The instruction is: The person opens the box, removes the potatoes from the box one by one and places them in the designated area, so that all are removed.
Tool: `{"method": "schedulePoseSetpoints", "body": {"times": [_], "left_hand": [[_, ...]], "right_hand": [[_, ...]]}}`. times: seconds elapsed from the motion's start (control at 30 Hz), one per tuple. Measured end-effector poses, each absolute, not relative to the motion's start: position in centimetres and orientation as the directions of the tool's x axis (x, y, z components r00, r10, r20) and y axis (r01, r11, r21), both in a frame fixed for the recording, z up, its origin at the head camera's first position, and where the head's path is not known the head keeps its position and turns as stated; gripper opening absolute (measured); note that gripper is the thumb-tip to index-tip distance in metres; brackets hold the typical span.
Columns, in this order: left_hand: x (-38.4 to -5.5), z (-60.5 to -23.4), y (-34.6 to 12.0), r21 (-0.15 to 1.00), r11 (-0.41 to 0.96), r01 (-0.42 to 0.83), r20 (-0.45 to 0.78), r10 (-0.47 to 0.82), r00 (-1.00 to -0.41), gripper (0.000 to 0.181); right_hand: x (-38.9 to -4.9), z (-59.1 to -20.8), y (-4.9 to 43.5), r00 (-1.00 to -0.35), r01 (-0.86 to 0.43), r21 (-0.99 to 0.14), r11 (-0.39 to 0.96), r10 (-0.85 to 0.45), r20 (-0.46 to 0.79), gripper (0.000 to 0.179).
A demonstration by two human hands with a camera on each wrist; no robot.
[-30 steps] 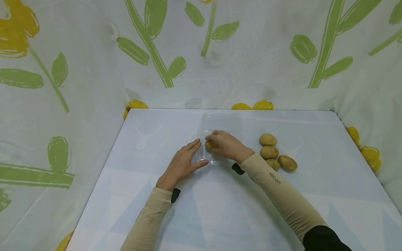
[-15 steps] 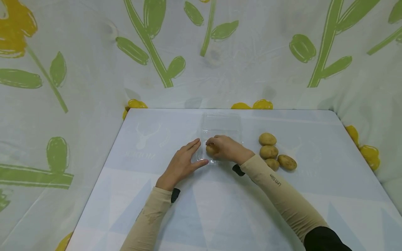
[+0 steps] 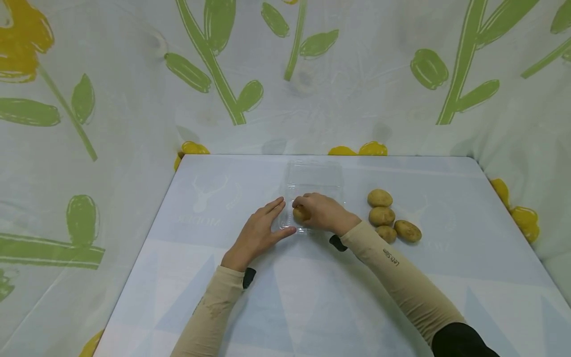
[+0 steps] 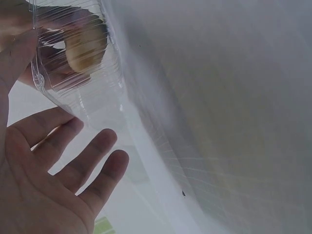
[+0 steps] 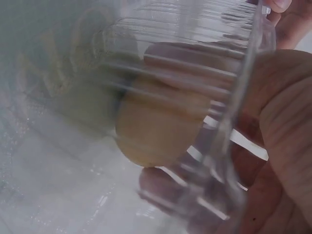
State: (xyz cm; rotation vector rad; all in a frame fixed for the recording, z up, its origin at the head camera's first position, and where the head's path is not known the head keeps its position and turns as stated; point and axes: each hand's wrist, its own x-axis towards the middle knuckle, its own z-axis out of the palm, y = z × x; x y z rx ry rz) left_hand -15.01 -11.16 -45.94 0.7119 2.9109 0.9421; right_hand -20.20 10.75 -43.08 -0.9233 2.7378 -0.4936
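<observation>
A clear plastic clamshell box (image 3: 314, 173) stands open near the back middle of the table, its lid laid back. My right hand (image 3: 325, 213) reaches into its near part and grips a potato (image 3: 301, 214) between thumb and fingers. Through the ribbed wall in the right wrist view, the potato (image 5: 158, 124) shows with fingertips on two sides of it. My left hand (image 3: 256, 235) is at the box's near left corner, fingers spread and thumb out. The left wrist view shows some of these fingers (image 4: 68, 134) right at the box's edge.
Several loose potatoes (image 3: 381, 216) lie together on the table to the right of the box, beside my right forearm. The pale blue and white table (image 3: 267, 307) backs onto a white curtain (image 3: 366, 74) printed with green stems and yellow flowers.
Over the last second my right hand has come slightly nearer and lower with the potato in the box, then stayed nearly still. My left hand has kept its place.
</observation>
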Motion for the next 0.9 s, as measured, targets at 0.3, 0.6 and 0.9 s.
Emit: {"method": "schedulePoseSetpoints", "body": {"times": [0.3,0.6,0.9], "left_hand": [[-15.0,-45.9,-11.1,0.553,0.721,0.418,0.133,0.419,-0.898,0.085],[-15.0,-45.8,-11.0,0.551,0.727,0.411,0.126,0.414,-0.902,0.084],[-14.9,-45.7,-10.9,0.558,0.725,0.403,0.118,0.411,-0.904,0.085]], "right_hand": [[-20.1,-43.3,11.1,-0.774,-0.566,-0.394,0.724,-0.631,-0.048,0.052],[-20.0,-42.6,11.6,-0.804,-0.508,-0.428,0.747,-0.59,-0.074,0.043],[-19.9,-42.1,13.2,-0.814,-0.489,-0.454,0.745,-0.577,-0.069,0.039]]}}
